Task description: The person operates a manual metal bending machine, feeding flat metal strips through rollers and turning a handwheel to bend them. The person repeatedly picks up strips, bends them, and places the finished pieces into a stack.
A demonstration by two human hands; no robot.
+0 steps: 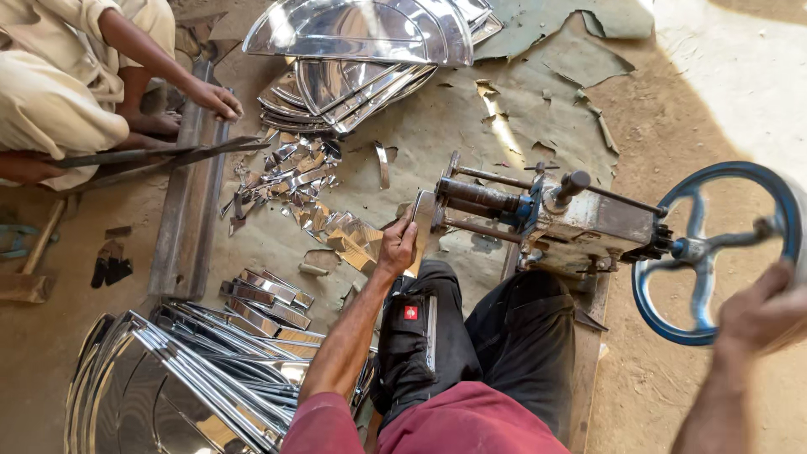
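**Listener:** While you watched from the head camera, where did the metal strip lie from the fingers?

**Operator:** I saw my left hand (397, 245) closed around a short, shiny metal strip (423, 220), gripping it near its lower end. The strip stood almost upright in the picture, its long axis running away from my body, its top end touching the rollers of a hand-cranked rolling machine (555, 220). The rollers lay just right of the strip, so the strip sat between my fingers and the machine.

**Listener:** And the other hand?

**Operator:** My right hand (763, 313) was well apart, at the rim of the blue hand wheel (713, 252). It was blurred; the fingers looked curled on the rim, but I could not tell how firmly. The left hand was far nearer the strip.

**Listener:** How many things did you count?

**Operator:** One machine, one wheel, one strip in hand. Two stacks of half-round steel sheets: one (361, 50) at the top, one (168, 387) at lower left. Bent strips and scraps (294, 172) were too many to count. One other person's hand (214, 98) rested on a steel rail (189, 193).
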